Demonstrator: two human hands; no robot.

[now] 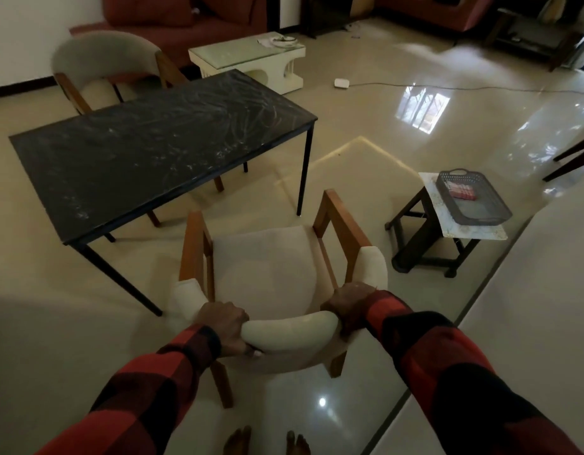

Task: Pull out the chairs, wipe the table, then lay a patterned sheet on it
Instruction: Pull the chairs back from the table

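Both hands are gripping the padded backrest of the near chair (270, 274): the left hand (225, 326) is wrapping its fingers around the left part, the right hand (348, 305) is clamping the right part. The chair is sitting clear of the dusty black bench (159, 142), angled off its near corner. A second chair (103, 67) is sitting at the far end, and a grey basket (471, 198) is resting on a small stool (425, 238) nearby.

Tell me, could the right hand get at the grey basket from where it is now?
Probably not: the right hand grips the chair back, and the basket sits apart on a stool.
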